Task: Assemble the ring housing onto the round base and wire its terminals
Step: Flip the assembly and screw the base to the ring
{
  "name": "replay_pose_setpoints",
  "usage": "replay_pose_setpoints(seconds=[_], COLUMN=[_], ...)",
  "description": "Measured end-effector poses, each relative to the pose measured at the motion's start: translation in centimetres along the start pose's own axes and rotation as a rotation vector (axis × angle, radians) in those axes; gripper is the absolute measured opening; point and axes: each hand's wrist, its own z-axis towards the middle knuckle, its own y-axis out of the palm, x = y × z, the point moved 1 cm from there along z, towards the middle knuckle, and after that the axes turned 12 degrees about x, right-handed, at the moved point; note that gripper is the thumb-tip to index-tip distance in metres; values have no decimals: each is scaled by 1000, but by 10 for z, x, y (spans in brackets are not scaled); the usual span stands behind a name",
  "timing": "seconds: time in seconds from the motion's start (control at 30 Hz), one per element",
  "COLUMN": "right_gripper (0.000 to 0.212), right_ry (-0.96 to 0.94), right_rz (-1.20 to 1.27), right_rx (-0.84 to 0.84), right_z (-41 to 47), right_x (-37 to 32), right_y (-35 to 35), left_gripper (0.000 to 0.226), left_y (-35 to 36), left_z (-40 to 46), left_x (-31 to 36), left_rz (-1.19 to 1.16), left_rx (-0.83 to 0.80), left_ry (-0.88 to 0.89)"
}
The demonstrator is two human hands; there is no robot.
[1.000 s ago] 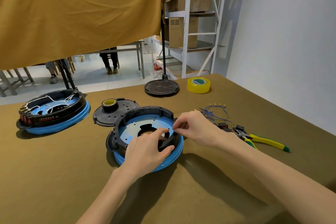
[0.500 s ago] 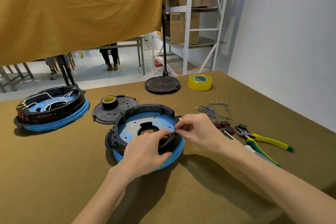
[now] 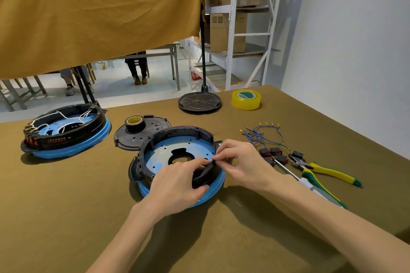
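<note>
Ring (image 3: 177, 133) sits on blue base (image 3: 213, 188), mid bench (image 3: 66, 217); your left hand (image 3: 177, 184) grips near rim to steady it; right hand (image 3: 239, 162) pinches black strip (image 3: 206, 173), likely pressing it in; wires (image 3: 259, 134) wait nearby.

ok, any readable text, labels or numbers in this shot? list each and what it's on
None can be read.
Finished unit: light lettering on its black wall, blurred.
Yellow tape roll: green core label, too small.
Cardboard boxes on the shelf: printed marks, illegible.
</note>
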Motion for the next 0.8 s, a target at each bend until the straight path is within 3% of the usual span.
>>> replay_pose_setpoints(seconds=[0.33, 0.63, 0.8], right_gripper=[16, 16, 22], right_ry=[-11, 195, 215], right_rz=[-35, 119, 119], right_rx=[43, 29, -30], right_z=[-6, 7, 14], right_x=[4, 10, 10], right_y=[1, -2, -4], left_gripper=[56, 53, 54], left_y=[-1, -1, -2], left_z=[-2, -2, -4], left_x=[2, 3, 2], left_rz=[10, 10, 9], left_rx=[2, 20, 20], left_ry=[2, 1, 3])
